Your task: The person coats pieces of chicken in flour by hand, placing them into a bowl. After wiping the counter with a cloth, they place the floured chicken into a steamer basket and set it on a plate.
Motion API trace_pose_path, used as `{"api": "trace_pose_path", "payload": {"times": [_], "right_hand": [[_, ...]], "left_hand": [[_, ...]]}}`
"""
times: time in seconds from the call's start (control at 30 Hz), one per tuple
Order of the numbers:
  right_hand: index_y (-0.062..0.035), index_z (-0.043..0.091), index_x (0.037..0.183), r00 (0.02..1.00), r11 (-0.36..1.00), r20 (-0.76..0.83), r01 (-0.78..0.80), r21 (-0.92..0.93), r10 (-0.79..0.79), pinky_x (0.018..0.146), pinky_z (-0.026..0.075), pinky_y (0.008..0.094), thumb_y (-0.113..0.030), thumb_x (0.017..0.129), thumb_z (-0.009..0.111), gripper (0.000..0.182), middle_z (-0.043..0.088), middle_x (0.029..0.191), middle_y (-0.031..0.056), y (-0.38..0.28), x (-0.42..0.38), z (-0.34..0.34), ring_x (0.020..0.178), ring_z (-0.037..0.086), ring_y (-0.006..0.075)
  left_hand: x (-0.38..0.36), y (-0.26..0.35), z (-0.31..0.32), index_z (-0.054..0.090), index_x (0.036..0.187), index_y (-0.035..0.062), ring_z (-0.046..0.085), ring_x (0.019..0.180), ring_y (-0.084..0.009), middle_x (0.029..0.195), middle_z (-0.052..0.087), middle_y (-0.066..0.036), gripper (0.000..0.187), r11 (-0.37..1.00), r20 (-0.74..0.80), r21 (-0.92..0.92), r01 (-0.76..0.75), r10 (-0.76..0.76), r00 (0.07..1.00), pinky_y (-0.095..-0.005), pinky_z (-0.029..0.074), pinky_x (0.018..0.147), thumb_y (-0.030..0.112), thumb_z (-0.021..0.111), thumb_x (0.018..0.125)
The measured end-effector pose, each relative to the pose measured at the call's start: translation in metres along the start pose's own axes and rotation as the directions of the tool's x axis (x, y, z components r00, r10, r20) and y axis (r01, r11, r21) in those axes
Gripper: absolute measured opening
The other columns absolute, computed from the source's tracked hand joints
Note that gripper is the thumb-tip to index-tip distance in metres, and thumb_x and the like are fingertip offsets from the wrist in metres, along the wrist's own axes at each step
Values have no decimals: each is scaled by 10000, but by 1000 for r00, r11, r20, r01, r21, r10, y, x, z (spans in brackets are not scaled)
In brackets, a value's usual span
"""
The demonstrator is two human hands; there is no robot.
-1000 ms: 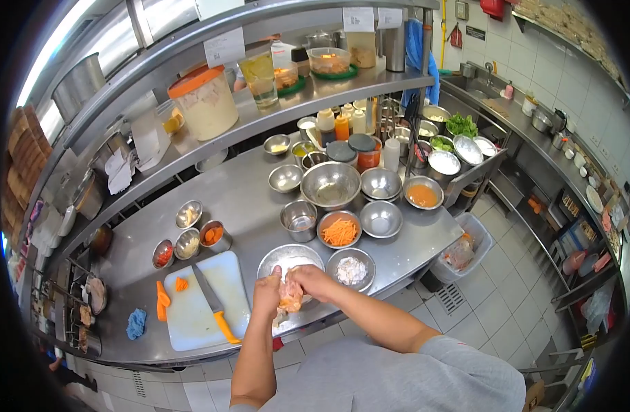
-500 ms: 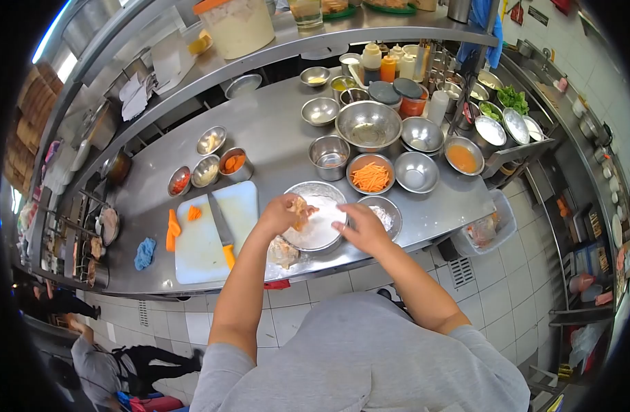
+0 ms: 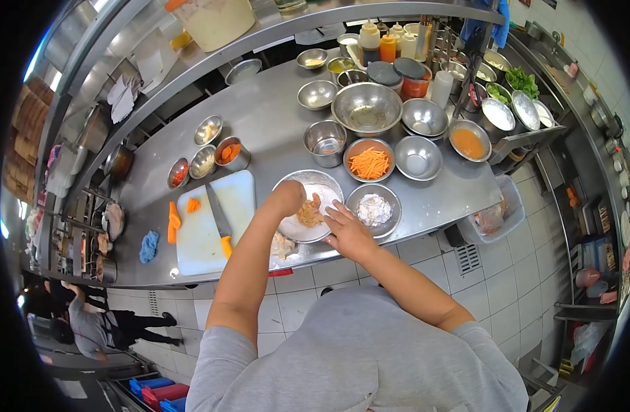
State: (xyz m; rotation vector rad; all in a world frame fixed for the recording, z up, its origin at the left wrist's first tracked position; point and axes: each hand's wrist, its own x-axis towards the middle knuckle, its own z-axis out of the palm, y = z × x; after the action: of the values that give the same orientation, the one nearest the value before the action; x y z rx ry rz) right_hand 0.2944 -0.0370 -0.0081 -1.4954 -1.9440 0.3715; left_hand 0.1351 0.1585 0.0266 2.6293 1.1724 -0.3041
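Observation:
My left hand (image 3: 287, 200) reaches down into a steel bowl of white flour (image 3: 308, 180), its fingers closed on an orange-brown piece of what looks like marinated meat (image 3: 309, 215) at the flour. Fingers spread, my right hand (image 3: 351, 233) is at the bowl's near right rim and holds nothing. Just right of it, a smaller steel bowl (image 3: 396, 218) contains a flour-coated lump (image 3: 374, 209). Partly behind my left forearm lies a pale, shiny clump of food (image 3: 282, 246).
Left of the bowls lies a white cutting board (image 3: 198, 244) with a yellow-handled knife (image 3: 219, 218) and carrot pieces (image 3: 193, 204). Shredded carrot (image 3: 369, 163) fills a bowl behind. Several bowls and sauce bottles (image 3: 388, 47) crowd the back. A shelf (image 3: 342, 17) overhangs the table.
My left hand has lowered the meat piece into the flour. My right hand has shifted slightly left and down along the rim, uncovering more of the coated lump.

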Motion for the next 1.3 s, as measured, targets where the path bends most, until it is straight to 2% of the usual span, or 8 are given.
{"api": "trace_pose_path", "payload": {"times": [0.23,0.6,0.67,0.73,0.83,1.0,1.13,1.3], "right_hand": [[16,612,1280,1000,1000,10,1,-7,0,1156,369,424,-241,791,795,582,543,1415,179,2,0,-2,1440,363,350],[-62,630,1283,962,991,-272,50,127,-14,1139,369,457,-296,850,764,510,489,1466,206,26,-36,-59,1391,431,388],[-58,633,1270,923,997,-380,-27,76,54,1122,381,475,-275,852,761,488,497,1456,210,47,-70,-83,1365,454,402],[-53,619,1287,888,976,-422,-215,-32,182,1120,373,480,-248,862,750,486,494,1452,219,70,-116,-107,1348,460,409],[-39,586,1325,751,848,-519,-522,-89,408,1127,344,484,-246,883,724,506,459,1466,250,119,-199,-118,1345,440,432],[41,529,1352,366,360,-352,-929,-86,862,1149,314,512,-287,894,720,595,427,1465,311,213,-389,-71,1375,383,466],[66,532,1364,73,226,294,-817,-530,953,1126,384,451,-603,898,573,817,540,1401,267,216,-519,-43,1327,493,423],[71,587,1297,-229,-41,323,-866,-499,918,1102,412,435,-590,926,551,759,581,1349,264,195,-588,-18,1299,526,393]], "left_hand": [[9,15,64,679,1142,18,653,1101,-374,1179,670,-244,445,952,108,-92,293,-283,953,-444,515,959,313,728,812],[8,16,63,691,1121,49,632,1097,-385,1121,680,-220,389,985,-265,-172,-5,-42,963,-458,503,959,185,728,759],[-12,50,31,701,1169,67,630,1105,-382,1162,671,-219,480,980,353,80,-180,141,925,-421,496,979,215,777,718],[-22,49,22,694,1201,63,605,1161,-361,1225,654,-213,502,990,315,-1,-142,135,940,-403,477,1014,187,755,718],[-26,41,24,715,1096,48,648,1086,-364,1155,680,-227,387,986,73,-145,-79,91,993,-416,508,968,137,713,719],[11,42,64,670,1137,17,662,1049,-385,1160,681,-228,466,977,184,-213,-1,42,982,-402,520,953,150,756,699],[22,37,57,638,1177,16,657,1072,-385,1138,679,-254,563,998,209,-52,33,-22,978,-410,517,956,171,808,663],[19,24,68,600,1268,42,631,1109,-389,1172,648,-239,679,999,213,-32,18,-11,977,-425,511,974,207,853,660]]}}
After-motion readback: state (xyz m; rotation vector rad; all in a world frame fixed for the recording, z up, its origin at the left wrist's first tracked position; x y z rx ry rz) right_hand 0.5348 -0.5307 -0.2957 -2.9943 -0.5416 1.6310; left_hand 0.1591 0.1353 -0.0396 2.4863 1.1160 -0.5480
